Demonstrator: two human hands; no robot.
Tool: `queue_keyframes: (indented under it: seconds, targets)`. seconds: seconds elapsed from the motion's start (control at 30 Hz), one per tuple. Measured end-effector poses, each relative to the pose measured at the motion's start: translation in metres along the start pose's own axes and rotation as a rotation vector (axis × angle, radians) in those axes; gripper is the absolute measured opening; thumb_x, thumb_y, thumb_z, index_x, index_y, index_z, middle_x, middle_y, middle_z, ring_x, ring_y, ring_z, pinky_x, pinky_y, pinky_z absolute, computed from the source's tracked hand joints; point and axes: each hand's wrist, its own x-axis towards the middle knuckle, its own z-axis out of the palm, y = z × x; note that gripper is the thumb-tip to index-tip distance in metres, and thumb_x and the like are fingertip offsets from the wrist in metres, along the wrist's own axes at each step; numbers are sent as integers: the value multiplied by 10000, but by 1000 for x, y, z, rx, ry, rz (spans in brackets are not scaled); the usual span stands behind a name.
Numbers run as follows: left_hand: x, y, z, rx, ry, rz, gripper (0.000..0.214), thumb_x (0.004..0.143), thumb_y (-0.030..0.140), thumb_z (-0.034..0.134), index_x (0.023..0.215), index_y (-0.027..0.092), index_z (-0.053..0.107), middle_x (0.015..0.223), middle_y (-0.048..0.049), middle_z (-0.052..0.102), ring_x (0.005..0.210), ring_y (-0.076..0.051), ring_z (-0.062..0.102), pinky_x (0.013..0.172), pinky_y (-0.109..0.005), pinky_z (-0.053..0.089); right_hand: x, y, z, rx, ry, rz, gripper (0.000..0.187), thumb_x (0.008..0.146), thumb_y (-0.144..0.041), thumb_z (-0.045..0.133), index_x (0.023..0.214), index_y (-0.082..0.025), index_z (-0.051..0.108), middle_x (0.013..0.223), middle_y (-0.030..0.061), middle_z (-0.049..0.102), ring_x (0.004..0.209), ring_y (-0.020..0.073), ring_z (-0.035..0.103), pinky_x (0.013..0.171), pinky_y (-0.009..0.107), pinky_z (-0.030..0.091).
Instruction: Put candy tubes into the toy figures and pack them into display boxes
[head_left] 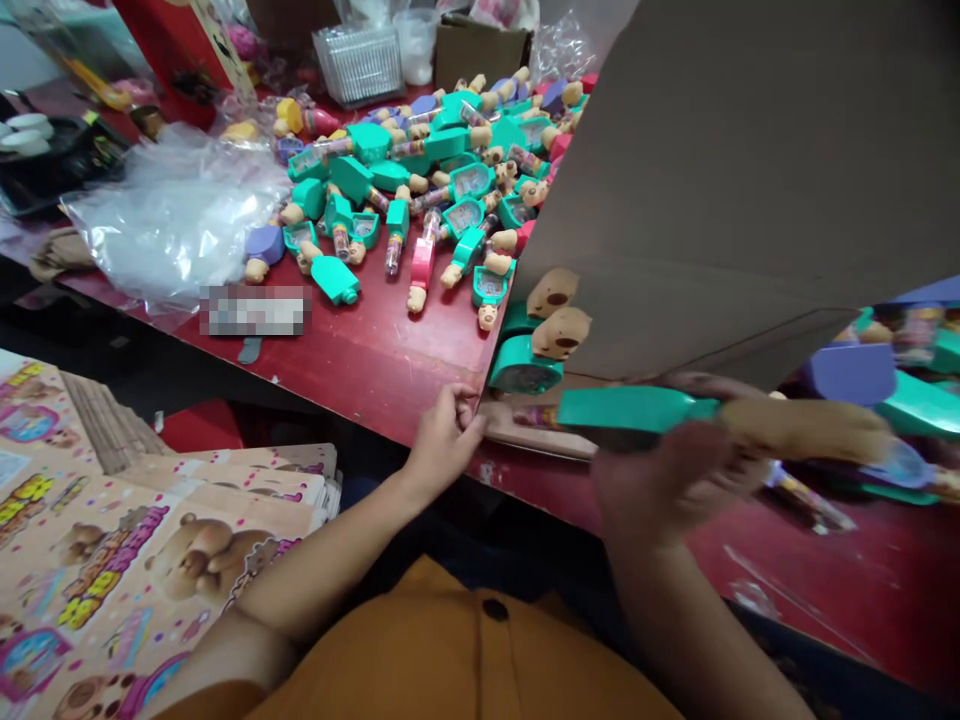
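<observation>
My right hand [675, 470] grips a teal plastic toy [637, 410] with a tan bear-shaped end and a clear candy tube, holding it level over the table's front edge. My left hand [446, 440] rests at that edge, its fingers against a tan cardboard strip [532, 430] and nothing visible in them. Just beyond it lies a teal toy with tan bear ends [525, 365]. A heap of similar teal, purple and pink toys [420, 190] covers the red table [360, 370]. A large brown cardboard panel [720, 190] hides the table's right part.
A crumpled clear plastic bag [176, 220] and a blurred label [255, 310] lie left of the heap. Printed bear-pattern card sheets [150, 540] are stacked at lower left. A clear plastic container [358, 65] and a cardboard box [480, 50] stand behind the heap.
</observation>
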Motion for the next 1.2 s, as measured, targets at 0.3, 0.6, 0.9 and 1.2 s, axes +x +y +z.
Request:
queue_keyframes:
  seconds: [0.3, 0.6, 0.9, 1.2]
  targets:
    - [-3, -11, 1, 162, -65, 60, 256, 821, 358, 488, 1013, 191, 461, 628, 37, 503, 511, -114, 476, 513, -215, 315, -6, -26, 18, -118, -251, -187, 190, 804, -350, 571, 892, -222, 463, 757, 10, 517, 674, 160, 538, 639, 340, 445]
    - [-9, -15, 9, 323, -57, 106, 283, 820, 353, 463, 1058, 199, 471, 618, 11, 559, 534, -142, 546, 500, -220, 359, -5, -22, 19, -217, -220, -260, 225, 811, -403, 563, 795, -218, 437, 669, -7, 471, 590, 147, 505, 549, 310, 415]
    - [-12, -15, 9, 305, 21, 137, 245, 807, 345, 500, 1005, 203, 521, 554, 29, 547, 479, -130, 538, 465, -200, 356, -2, -21, 6, -301, -383, -276, 194, 844, -387, 482, 804, -204, 434, 674, -2, 462, 577, 147, 479, 528, 320, 402]
    - [-9, -10, -5, 273, 80, 167, 177, 753, 215, 499, 930, 217, 492, 522, 34, 528, 451, -157, 531, 438, -204, 307, -21, -6, 30, -550, -294, -453, 420, 829, -403, 518, 1097, -172, 292, 951, 109, 402, 862, 239, 444, 692, 410, 478]
